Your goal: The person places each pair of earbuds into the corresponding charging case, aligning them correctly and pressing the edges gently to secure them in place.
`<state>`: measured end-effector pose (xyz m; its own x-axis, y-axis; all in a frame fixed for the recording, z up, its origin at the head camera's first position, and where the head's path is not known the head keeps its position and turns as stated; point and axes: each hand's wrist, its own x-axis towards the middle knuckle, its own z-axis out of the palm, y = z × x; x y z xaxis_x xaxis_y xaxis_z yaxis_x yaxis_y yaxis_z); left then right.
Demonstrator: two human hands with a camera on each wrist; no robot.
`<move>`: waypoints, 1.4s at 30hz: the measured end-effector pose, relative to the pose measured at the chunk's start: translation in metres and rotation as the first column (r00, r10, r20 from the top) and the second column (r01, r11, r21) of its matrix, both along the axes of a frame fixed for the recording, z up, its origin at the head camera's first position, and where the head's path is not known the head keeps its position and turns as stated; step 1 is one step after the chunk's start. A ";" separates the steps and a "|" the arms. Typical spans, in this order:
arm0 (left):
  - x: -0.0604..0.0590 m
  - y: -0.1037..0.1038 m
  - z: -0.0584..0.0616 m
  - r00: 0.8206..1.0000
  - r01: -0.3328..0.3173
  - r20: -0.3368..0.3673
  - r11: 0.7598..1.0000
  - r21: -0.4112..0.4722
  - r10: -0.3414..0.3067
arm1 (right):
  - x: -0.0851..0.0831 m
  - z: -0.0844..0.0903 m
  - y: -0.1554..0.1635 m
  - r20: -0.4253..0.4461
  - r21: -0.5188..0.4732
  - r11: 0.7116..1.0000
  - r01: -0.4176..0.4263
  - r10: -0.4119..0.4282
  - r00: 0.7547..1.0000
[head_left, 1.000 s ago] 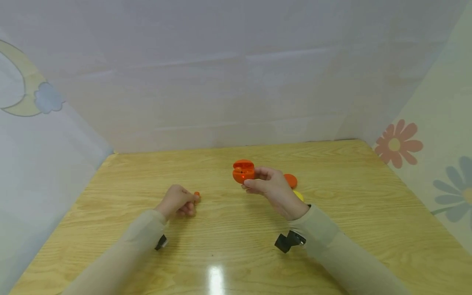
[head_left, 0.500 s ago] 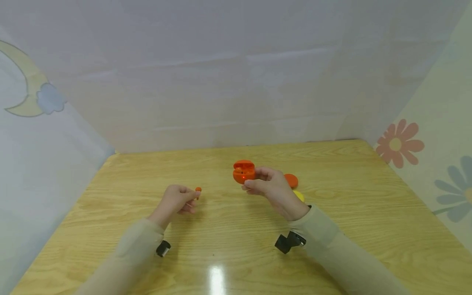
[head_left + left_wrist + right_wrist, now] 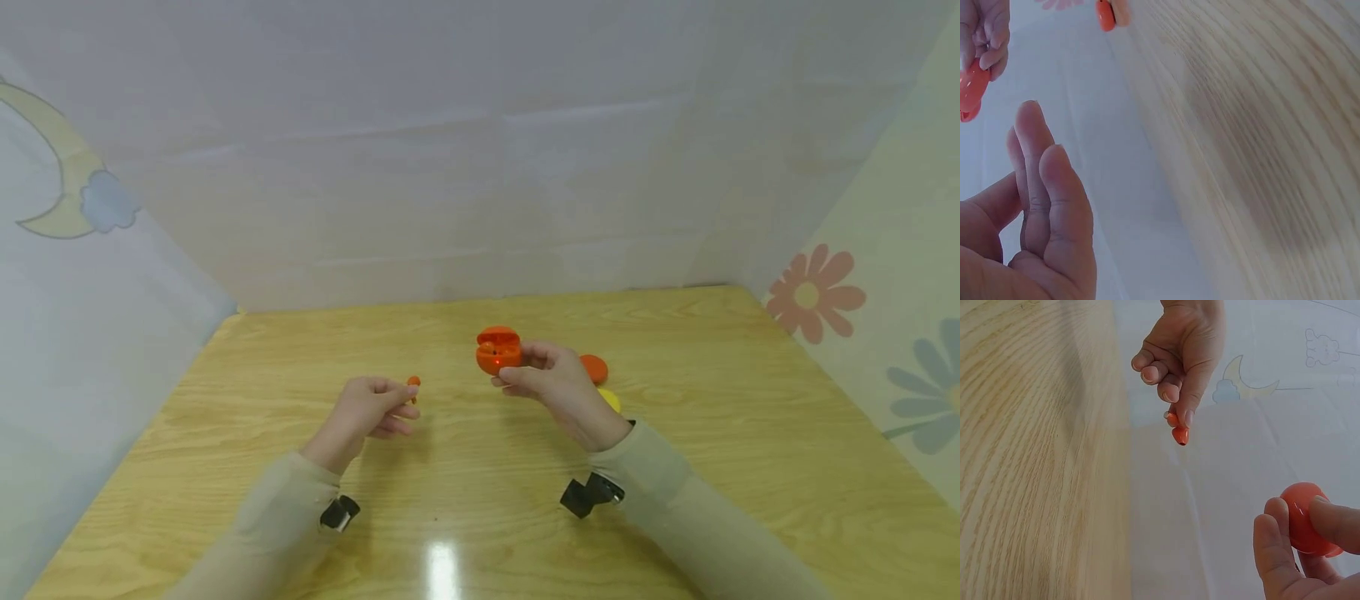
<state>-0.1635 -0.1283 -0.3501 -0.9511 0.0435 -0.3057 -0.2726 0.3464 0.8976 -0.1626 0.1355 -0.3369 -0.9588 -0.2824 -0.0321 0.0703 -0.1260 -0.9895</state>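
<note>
An orange earbud [image 3: 414, 382] is pinched between the thumb and index finger of my left hand [image 3: 371, 411], its rounded end pointing up. The right wrist view shows the same earbud [image 3: 1180, 435] at the fingertips, with the other fingers loosely bent. My right hand [image 3: 558, 385] grips a round orange earbud case [image 3: 497, 358] by its side, raised over the table. Its lid stands open toward me, and one earbud shows in the left part of the case. In the left wrist view the earbud is hidden behind the left fingers [image 3: 1063, 206].
Beyond the right hand an orange round case [image 3: 594, 368] lies on the wooden table [image 3: 465, 450]. A yellow round thing [image 3: 610, 399] lies in front of it, partly hidden by the right wrist. A pale cloth wall [image 3: 480, 208] rises behind the table.
My left hand has lifted the earbud from near the tabletop and moved it right, toward the case. The right hand and the case have stayed nearly in place.
</note>
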 end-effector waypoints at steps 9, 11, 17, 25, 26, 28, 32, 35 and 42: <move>0.006 0.004 0.004 1.000 -0.012 -0.020 1.000 0.026 0.013 | 0.000 -0.001 -0.002 -0.002 -0.010 1.000 -0.003 0.003 1.000; 0.007 0.006 0.005 0.999 -0.030 -0.032 0.999 0.023 0.030 | 0.000 -0.001 -0.002 -0.001 -0.006 1.000 -0.005 0.005 1.000; 0.008 0.013 0.009 0.995 -0.072 -0.061 0.997 0.026 0.074 | 0.000 0.000 -0.002 -0.004 0.000 1.000 -0.015 0.015 1.000; 0.011 0.021 0.015 0.992 -0.080 -0.092 0.994 0.077 0.087 | -0.001 0.000 -0.003 0.009 0.004 1.000 0.006 -0.006 1.000; 0.011 0.022 0.016 0.991 -0.078 -0.100 0.993 0.083 0.087 | -0.001 -0.001 -0.003 0.010 0.006 1.000 0.007 -0.007 1.000; 0.012 0.024 0.018 0.990 -0.078 -0.109 0.993 0.094 0.088 | -0.001 -0.001 -0.004 0.011 0.008 1.000 0.008 -0.009 1.000; 0.012 0.028 0.021 0.989 -0.064 -0.128 0.992 0.106 0.077 | -0.002 -0.001 -0.003 0.001 0.015 1.000 0.006 -0.006 1.000; 0.014 0.032 0.024 0.989 -0.055 -0.132 0.991 0.118 0.070 | -0.002 -0.001 -0.003 0.007 0.018 1.000 0.012 -0.012 1.000; 0.016 0.038 0.031 0.984 -0.044 -0.165 0.991 0.129 0.065 | -0.002 0.000 -0.006 0.009 0.015 1.000 0.009 -0.010 1.000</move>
